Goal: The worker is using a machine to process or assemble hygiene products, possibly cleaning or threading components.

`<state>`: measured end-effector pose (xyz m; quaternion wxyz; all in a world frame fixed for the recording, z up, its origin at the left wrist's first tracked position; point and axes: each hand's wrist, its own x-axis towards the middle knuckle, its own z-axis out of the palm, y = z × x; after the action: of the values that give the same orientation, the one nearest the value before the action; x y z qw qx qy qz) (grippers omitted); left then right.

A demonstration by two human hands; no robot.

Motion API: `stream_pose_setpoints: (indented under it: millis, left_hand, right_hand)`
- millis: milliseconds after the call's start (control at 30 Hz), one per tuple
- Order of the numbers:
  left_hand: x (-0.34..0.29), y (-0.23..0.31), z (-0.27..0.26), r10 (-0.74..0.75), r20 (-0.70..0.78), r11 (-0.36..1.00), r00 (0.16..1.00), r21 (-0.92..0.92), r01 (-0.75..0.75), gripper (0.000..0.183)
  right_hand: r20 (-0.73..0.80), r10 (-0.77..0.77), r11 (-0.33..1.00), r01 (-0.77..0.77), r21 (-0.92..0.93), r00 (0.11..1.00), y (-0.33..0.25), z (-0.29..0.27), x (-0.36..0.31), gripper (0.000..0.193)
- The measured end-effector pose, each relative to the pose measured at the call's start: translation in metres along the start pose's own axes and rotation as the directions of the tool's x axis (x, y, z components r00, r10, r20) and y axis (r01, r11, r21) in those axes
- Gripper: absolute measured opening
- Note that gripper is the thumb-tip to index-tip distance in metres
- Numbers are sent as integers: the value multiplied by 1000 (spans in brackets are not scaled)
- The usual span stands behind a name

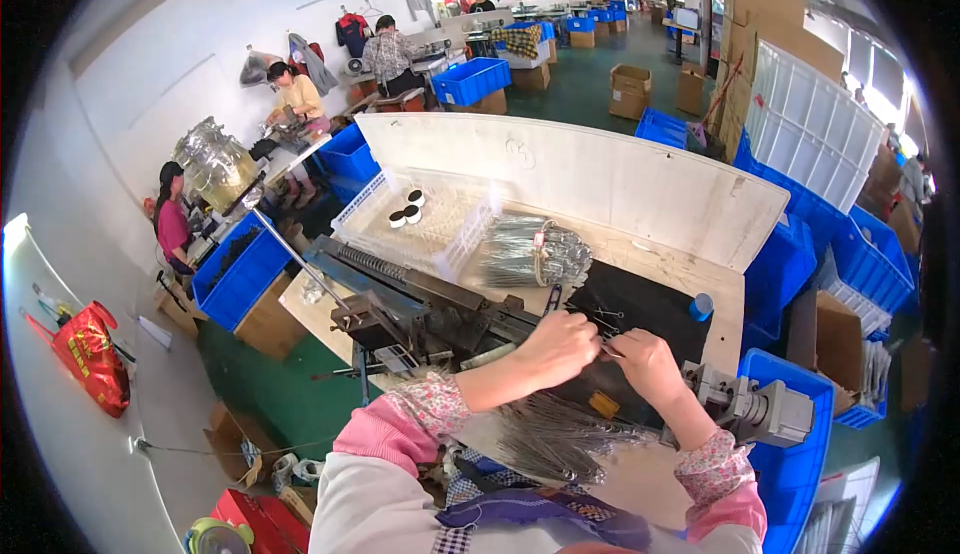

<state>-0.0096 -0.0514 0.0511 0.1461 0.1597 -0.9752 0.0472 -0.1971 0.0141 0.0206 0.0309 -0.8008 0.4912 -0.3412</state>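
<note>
First, red plastic bag (pixel 92 359): hanging on the pale wall, far left of the frame.
Blue crate (pixel 240 269): left of centre, filled with dark pieces and resting on a cardboard box.
Bench machine (pixel 425 299): dark metal with a coil spring, left of the hands on the wooden tabletop (pixel 692 278).
White perforated crate (pixel 476 226): above the machine, upper middle; white cups (pixel 412 214) with dark tops stand inside.
Bundled metal rods (pixel 535 252): centre of the frame, tied together and lying just right of the crate.
Left hand (pixel 558 349): right of centre, fingers curled in narrow; I cannot tell what it grips.
Loose metal rods (pixel 560 439): heaped below the hands, lower middle of the frame.
Yellow block (pixel 603 404): below the gap between the hands, near the heap.
Right hand (pixel 645 362): just beside the left, thumb and fingers pinched on a small metal piece (pixel 609 351).
Black mat (pixel 650 309): spread behind both hands.
Blue round container (pixel 701 306): near the mat's right edge.
Grey motor (pixel 765 409): right of the right hand, above a large blue bin (pixel 800 489) at lower right.
</note>
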Motion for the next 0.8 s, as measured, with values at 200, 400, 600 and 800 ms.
stream_pose_setpoints:
  millis: [200,400,600,800]
  left_hand:
    - [-49,29,16,-298,-676,943,674,-320,96,15]
    - [-109,50,66,-475,696,-743,539,-645,178,54]
    - [-100,-11,6,-114,402,-993,909,-75,-92,60]
    - [-88,5,-14,-142,405,-989,903,-29,-143,45]
  right_hand:
    - [-64,42,970,-25,242,997,-18,11,24,16]
    - [10,87,977,-87,196,996,-7,30,30,14]
    - [41,59,978,-66,200,997,-11,27,35,13]
    - [84,130,959,-147,243,988,-9,26,31,18]
